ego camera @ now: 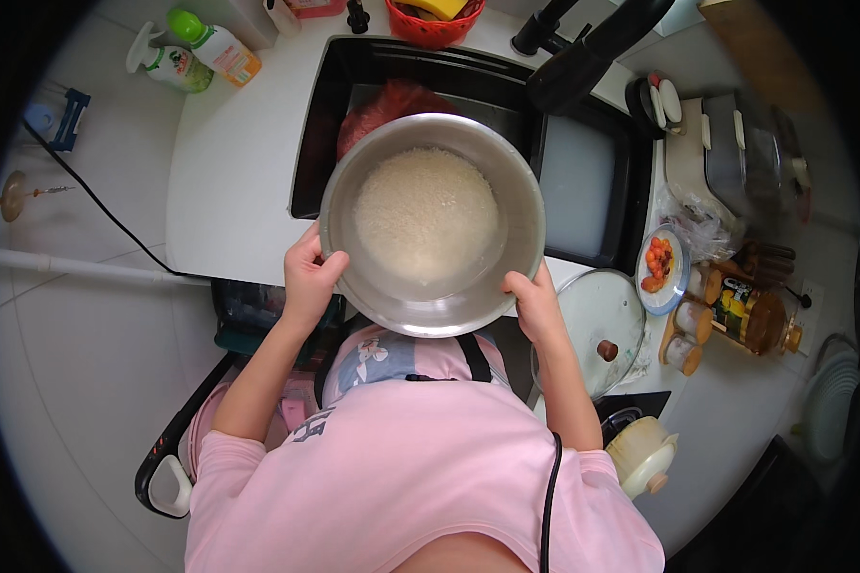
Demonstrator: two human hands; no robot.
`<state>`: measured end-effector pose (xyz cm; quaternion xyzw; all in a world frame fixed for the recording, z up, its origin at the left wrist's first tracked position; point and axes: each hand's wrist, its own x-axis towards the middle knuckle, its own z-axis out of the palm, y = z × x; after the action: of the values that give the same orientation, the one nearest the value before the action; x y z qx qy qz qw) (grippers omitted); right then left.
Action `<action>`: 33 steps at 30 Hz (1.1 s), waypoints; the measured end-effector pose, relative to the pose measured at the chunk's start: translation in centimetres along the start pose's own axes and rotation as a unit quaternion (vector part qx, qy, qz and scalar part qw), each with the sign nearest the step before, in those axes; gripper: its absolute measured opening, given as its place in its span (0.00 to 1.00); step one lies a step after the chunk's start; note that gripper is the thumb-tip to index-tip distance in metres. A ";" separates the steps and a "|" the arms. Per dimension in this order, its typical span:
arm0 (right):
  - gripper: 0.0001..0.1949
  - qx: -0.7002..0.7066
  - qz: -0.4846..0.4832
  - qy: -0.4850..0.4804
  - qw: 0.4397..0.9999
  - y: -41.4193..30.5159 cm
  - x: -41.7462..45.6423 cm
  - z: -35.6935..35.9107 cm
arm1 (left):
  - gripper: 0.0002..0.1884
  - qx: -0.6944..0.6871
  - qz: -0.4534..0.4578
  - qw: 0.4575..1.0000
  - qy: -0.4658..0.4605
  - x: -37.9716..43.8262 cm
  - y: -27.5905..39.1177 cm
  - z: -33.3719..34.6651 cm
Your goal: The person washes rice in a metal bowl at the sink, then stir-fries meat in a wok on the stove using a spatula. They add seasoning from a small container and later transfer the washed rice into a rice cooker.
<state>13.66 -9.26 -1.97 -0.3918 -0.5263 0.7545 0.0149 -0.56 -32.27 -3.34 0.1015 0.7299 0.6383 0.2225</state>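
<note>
Both hands hold a round stainless steel pot (523,215) up over the front edge of the black double sink (308,143). White rice (426,208) with some water lies inside it, heaped towards the far side. My left hand (314,272) grips the pot's left rim, thumb on top and fingers hidden beneath. On the right rim, my right hand (536,297) has its thumb over the edge. Behind the pot, a red mesh or plastic bag (387,107) lies partly hidden in the larger basin. Cloudy whitish water (577,186) stands in the smaller right basin.
A black faucet (570,71) reaches over the sink. To the right are a glass lid (595,322), a plate of small orange-red fruits (677,297), jars, an oil bottle (745,315) and a cream pot (641,451). Spray bottles (179,68) and a red basket (437,32) stand behind.
</note>
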 end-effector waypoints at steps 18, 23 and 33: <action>0.24 0.068 -0.045 0.124 0.989 0.7 -2.3 -4.3 | 0.06 0.064 0.017 0.991 -0.115 4.3 -0.3 5.5; 0.30 0.059 -0.043 0.075 0.995 0.2 -0.4 -6.7 | 0.05 0.045 -0.023 0.987 -0.150 6.7 -0.7 7.7; 0.23 0.170 -0.085 0.190 0.963 1.2 1.9 -8.1 | 0.05 0.004 0.020 0.984 -0.176 11.6 0.2 13.3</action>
<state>17.74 -2.67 -5.15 -0.4734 -0.4088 0.7408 0.2450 -4.72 -15.43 -6.50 0.2277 0.6794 0.6120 0.3345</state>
